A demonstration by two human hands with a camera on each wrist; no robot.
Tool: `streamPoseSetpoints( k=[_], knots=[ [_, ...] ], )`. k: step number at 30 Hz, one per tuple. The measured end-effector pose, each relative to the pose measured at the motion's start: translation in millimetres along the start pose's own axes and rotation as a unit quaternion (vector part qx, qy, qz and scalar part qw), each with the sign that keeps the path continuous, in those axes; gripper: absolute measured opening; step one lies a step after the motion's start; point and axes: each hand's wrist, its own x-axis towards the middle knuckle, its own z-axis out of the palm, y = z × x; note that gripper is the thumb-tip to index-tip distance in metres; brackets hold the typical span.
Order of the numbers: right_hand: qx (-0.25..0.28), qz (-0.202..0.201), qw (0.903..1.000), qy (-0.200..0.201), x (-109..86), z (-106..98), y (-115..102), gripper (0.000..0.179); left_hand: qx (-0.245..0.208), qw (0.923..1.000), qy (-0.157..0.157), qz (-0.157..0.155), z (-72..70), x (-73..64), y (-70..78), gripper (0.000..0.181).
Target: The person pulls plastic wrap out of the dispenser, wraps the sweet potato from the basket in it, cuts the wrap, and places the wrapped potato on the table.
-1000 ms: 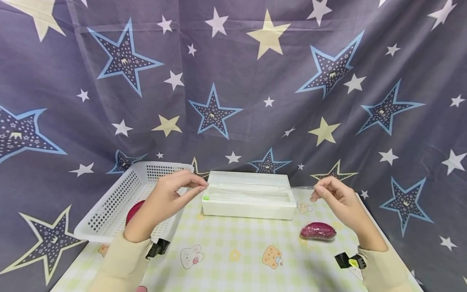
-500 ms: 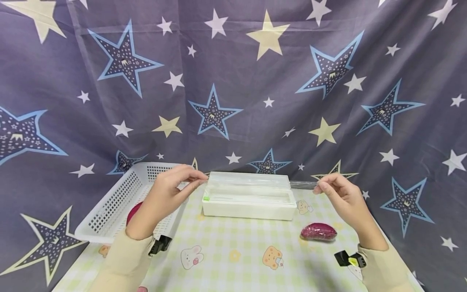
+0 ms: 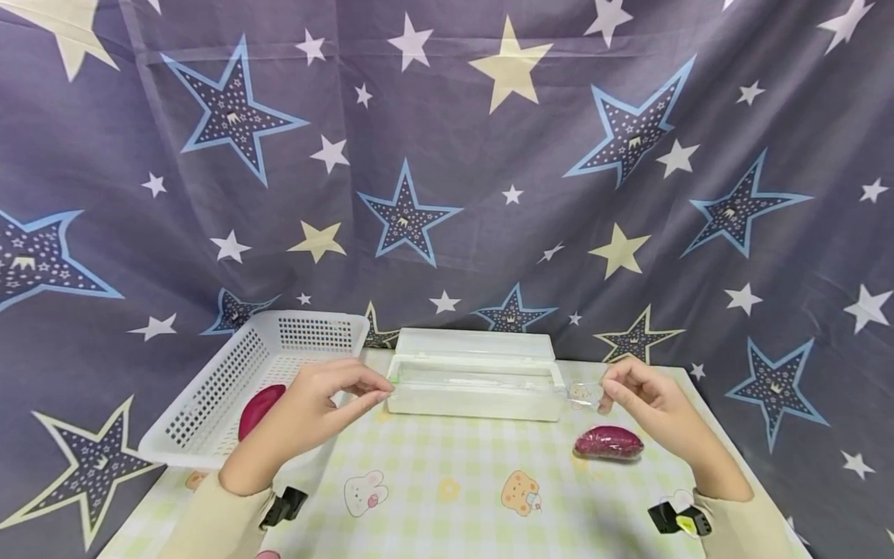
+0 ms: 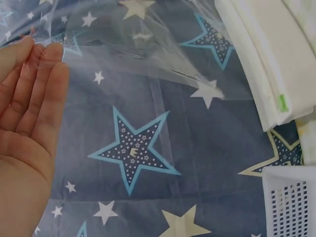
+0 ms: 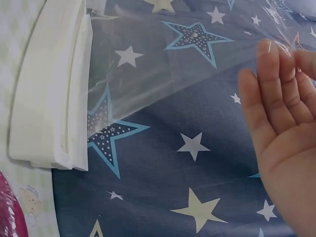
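A star-print curtain (image 3: pixel 447 132) forms the backdrop. A checked cloth (image 3: pixel 426 528) covers the work surface. The basket (image 3: pixel 209 388) stands at left, beside the box (image 3: pixel 475 405). The box stands at centre, its lid (image 3: pixel 475 341) raised at the rear. Clear film (image 3: pixel 585 394) spans from the left hand (image 3: pixel 324 400) to the right hand (image 3: pixel 648 396), crossing the box in the head view. Each hand: thumb and fingertips together, clamped on its end of the film. A wrapped purple piece (image 3: pixel 608 442) lies on the cloth near the right hand; a second purple piece (image 3: pixel 261 409) lies in the basket, partly hidden.
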Motion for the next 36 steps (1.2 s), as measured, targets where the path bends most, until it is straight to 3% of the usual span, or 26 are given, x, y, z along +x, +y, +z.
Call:
streamPoseSetpoints(
  k=[5, 13, 20, 26, 29, 33, 36],
  knots=[
    [0.04, -0.006, 0.999, -0.018, -6.0, 8, 1, 0.022, -0.031, 0.9995, -0.003, -0.006, 5.5, -6.8, 5.0, 0.023],
    [0.076, 0.051, 0.9935, -0.067, -19.1, 21, 9, 0.019, -0.084, 0.9954, -0.045, -0.016, 26.4, -18.6, 9.8, 0.018],
    [0.127, 0.084, 0.9834, -0.098, -31.9, 32, 23, 0.015, -0.144, 0.9852, -0.069, -0.062, 50.6, -34.9, -0.2, 0.018],
    [0.161, 0.086, 0.9738, -0.136, -42.7, 45, 40, 0.015, -0.134, 0.983, -0.089, -0.089, 74.7, -50.9, -15.2, 0.012],
    [0.183, 0.096, 0.9668, -0.151, -47.8, 50, 50, 0.015, -0.164, 0.9682, -0.122, -0.144, 83.7, -59.8, -22.3, 0.008],
    [0.198, 0.115, 0.9599, -0.161, -56.3, 57, 62, 0.015, -0.217, 0.9374, -0.161, -0.219, 93.5, -71.2, -29.8, 0.005],
    [0.204, 0.135, 0.9555, -0.166, -61.8, 61, 70, 0.014, -0.239, 0.9255, -0.174, -0.237, 99.7, -76.8, -34.1, 0.007]
  ],
)
